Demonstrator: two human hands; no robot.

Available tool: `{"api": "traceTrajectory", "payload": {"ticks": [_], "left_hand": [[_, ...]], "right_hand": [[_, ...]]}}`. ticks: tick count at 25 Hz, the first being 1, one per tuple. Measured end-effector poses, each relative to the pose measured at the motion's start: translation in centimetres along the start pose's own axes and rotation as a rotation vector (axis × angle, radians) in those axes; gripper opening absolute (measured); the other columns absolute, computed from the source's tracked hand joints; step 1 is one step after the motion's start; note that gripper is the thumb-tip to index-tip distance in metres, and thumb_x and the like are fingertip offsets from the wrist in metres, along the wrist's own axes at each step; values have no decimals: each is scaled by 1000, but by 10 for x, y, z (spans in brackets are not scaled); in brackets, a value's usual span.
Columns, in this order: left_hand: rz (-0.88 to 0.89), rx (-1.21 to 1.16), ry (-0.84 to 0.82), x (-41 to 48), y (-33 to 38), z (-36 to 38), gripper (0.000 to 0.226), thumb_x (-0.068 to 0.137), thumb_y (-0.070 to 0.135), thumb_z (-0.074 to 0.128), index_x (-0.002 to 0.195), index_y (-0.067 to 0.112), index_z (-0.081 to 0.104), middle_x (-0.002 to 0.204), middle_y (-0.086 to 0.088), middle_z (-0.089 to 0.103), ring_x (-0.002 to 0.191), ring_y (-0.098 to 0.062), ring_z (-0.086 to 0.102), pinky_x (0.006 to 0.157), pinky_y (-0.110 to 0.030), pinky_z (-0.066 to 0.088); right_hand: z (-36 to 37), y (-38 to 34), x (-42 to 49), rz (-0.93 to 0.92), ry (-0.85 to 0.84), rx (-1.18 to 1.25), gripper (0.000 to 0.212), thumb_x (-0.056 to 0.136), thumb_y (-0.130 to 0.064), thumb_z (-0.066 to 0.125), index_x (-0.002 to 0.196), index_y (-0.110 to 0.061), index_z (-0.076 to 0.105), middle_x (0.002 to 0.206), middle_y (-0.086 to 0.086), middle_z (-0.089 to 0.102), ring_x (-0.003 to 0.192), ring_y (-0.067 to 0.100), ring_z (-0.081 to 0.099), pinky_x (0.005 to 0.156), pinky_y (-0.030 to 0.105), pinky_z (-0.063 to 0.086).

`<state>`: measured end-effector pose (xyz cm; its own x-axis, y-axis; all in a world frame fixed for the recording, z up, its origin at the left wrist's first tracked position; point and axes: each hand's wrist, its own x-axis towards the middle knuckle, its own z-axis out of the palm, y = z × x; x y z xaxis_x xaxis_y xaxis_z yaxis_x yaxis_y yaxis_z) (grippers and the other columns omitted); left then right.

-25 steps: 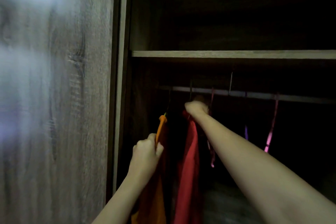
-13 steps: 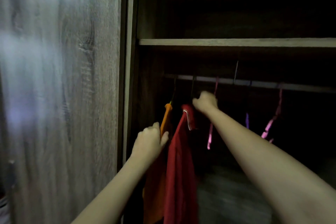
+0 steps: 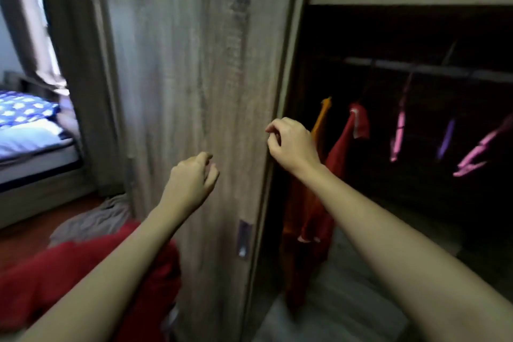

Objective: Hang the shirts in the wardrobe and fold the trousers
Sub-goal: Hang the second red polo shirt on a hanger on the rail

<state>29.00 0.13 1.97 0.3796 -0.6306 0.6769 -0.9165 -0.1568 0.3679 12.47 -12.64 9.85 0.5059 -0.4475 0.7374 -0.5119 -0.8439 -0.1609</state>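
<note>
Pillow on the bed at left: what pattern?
Blue with pale spots; the pillow shows best in the head view.

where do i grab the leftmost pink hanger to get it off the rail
Take the pink hanger by its neck, just under the hook, reaching in from the front with the right hand, the nearer one. It hangs edge-on to you, so a pinch grip across its thin sides fits, and lifting there should unhook it from the rail.

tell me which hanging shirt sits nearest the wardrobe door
The orange shirt: it hangs right beside the door edge, with the red shirt on its far side.
</note>
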Motion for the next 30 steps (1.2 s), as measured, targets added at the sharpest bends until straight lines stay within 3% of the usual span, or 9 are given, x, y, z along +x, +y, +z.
{"api": "traceTrajectory", "payload": {"ticks": [4,7,9,12,15,20,25,28,30], "left_hand": [[-151,110,-101,-63,-96,-30,49,82,35,43,110,0,62,101,-25,67,93,-40,64,79,-42,49],[-273,207,-191,-123,-188,-54,57,86,44,42,120,0,57,119,-24,61,110,-37,58,92,-42,44],[-447,338,-232,-157,-245,-70,60,94,46,43,136,4,44,143,-19,43,132,-34,41,105,-47,33],[-624,357,-334,-190,-290,-75,66,95,49,38,145,7,28,153,-13,27,142,-30,23,111,-51,23],[-605,346,-422,-213,-303,-59,71,95,54,29,147,6,21,156,-10,21,145,-27,14,113,-50,21],[-594,364,-385,-225,-312,-46,94,77,65,0,149,6,15,158,-9,13,146,-24,5,115,-48,15],[-609,344,-389,-232,-316,-44,94,76,65,-2,150,8,10,159,-7,6,147,-23,0,116,-46,10],[-608,358,-414,-234,-317,-43,96,74,65,-4,150,7,8,159,-7,3,147,-23,-2,116,-46,10],[-596,348,-454,-232,-321,-46,98,72,66,-5,150,7,6,159,-7,1,146,-23,-3,116,-46,9]], "right_hand": [[74,-75,-34,-174,-151,38,17,77,-14,53,87,-10,66,88,10,65,85,31,60,73,36,49],[133,-123,-57,-214,-314,110,23,78,-19,51,92,-9,66,91,14,64,86,34,60,77,37,49],[173,-147,-64,-192,-424,144,28,83,-25,51,102,-8,63,101,15,63,95,35,58,84,39,46],[225,-174,-75,-143,-570,177,40,86,-34,49,112,-5,61,109,18,62,104,36,56,93,39,41],[268,-197,-81,-30,-645,201,41,91,-29,52,121,-1,54,119,22,58,113,36,52,101,38,36],[324,-216,-94,156,-795,111,58,87,-33,58,132,-2,38,130,24,47,122,38,45,105,39,34],[352,-215,-87,426,-949,170,73,80,-37,69,134,0,37,137,21,47,127,34,45,104,36,38],[355,-202,-75,462,-1042,184,57,81,-32,71,127,-3,53,131,15,56,121,29,53,101,32,42],[351,-198,-66,453,-936,198,39,84,-22,67,120,-7,61,126,16,60,117,28,56,98,29,42]]}}
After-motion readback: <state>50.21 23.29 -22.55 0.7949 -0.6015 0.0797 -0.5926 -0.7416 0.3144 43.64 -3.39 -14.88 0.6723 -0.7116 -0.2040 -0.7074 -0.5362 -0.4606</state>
